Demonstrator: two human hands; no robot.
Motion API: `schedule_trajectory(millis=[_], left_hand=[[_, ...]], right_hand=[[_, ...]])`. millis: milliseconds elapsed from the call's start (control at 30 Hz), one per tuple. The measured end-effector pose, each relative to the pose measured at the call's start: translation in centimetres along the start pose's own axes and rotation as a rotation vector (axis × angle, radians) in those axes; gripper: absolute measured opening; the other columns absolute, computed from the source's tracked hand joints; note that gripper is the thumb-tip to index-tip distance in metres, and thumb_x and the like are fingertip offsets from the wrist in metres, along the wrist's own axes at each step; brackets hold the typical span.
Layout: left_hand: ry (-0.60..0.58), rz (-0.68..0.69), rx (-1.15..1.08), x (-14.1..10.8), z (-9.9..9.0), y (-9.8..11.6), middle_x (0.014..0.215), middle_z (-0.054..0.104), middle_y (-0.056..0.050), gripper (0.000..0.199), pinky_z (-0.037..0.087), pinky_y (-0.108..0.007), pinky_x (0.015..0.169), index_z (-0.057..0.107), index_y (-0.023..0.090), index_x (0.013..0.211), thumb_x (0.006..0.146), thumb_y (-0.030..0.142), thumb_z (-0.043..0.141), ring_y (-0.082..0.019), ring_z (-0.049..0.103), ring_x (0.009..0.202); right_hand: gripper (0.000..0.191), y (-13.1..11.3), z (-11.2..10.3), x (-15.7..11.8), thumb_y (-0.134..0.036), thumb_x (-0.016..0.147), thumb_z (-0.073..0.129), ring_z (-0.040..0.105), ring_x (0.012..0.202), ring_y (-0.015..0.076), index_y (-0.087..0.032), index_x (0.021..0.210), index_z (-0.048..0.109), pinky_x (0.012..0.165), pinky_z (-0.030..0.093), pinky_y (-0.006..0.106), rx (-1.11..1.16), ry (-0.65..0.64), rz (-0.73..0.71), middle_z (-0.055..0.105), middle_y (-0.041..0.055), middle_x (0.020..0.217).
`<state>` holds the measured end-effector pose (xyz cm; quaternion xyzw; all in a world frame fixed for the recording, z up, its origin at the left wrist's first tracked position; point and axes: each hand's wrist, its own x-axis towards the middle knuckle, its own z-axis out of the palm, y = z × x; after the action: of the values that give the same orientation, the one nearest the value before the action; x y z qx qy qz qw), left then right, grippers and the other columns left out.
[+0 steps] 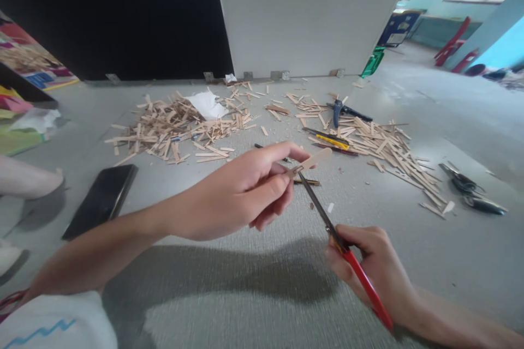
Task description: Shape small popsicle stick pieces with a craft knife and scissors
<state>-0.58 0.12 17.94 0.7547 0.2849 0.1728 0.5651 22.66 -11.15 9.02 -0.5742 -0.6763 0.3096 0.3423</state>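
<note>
Between the thumb and fingers of my left hand [241, 191] is a flat wooden craft stick [317, 160], its rounded end pointing up and right. A small notch or slot shows in the stick near my fingertips. My right hand [374, 267] grips a red-handled tool with long, narrow metal blades, which looks like a pair of scissors [368, 289]. The tip of its blades meets the stick close to my left thumb. Beneath my left fingers a dark, slim tool [309, 181] lies on the floor, partly hidden.
Cut wooden sticks form a left pile [164, 125] with white paper [207, 104] and a right pile [388, 147]. Blue-handled pliers [338, 112], a yellow cutter [332, 142] and dark tools [470, 188] lie around them. A black phone [100, 199] is at left; a panel [311, 16] stands behind.
</note>
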Motion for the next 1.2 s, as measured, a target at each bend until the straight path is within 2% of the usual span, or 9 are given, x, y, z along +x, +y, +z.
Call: schedule_trajectory(millis=[567,800,967,1200], left_hand=[[-0.021,-0.005,0.004,0.11,0.2,-0.27,0.07,0.06,0.006,0.031,0.045,-0.019,0.054,0.054,0.023,0.137,0.108,0.019,0.044,-0.009,0.052,0.053],[-0.046,-0.015,0.034,0.02,0.13,0.11,0.071,0.063,0.007,0.027,0.047,-0.016,0.054,0.057,0.025,0.132,0.109,0.017,0.046,-0.007,0.054,0.053],[-0.006,0.049,0.088,-0.06,0.26,-0.43,0.08,0.071,0.006,0.029,0.048,-0.013,0.051,0.057,0.026,0.133,0.108,0.015,0.047,-0.005,0.057,0.051],[0.041,0.094,0.143,-0.01,0.56,-0.62,0.083,0.073,0.003,0.036,0.053,-0.014,0.052,0.055,0.02,0.139,0.104,0.014,0.052,-0.006,0.064,0.053]], right_hand=[[0.044,-0.14,0.07,0.01,-0.036,0.093,0.059,0.023,0.05,0.0098,-0.025,0.06,0.031,0.044,0.023,0.024,-0.017,0.006,-0.045,0.026,-0.0068,0.055],[0.041,-0.06,0.25,-0.02,-0.031,0.093,0.057,0.022,0.049,0.0085,-0.024,0.061,0.032,0.042,0.022,0.021,-0.008,0.033,-0.117,0.025,-0.0076,0.055],[0.042,-0.15,0.23,0.0,-0.03,0.094,0.056,0.021,0.049,0.0084,-0.024,0.061,0.031,0.042,0.021,0.02,0.003,0.031,-0.115,0.024,-0.0078,0.056],[0.042,-0.39,0.19,-0.22,-0.032,0.095,0.056,0.022,0.048,0.0082,-0.024,0.061,0.033,0.041,0.021,0.02,0.024,0.007,-0.092,0.024,-0.0077,0.055]])
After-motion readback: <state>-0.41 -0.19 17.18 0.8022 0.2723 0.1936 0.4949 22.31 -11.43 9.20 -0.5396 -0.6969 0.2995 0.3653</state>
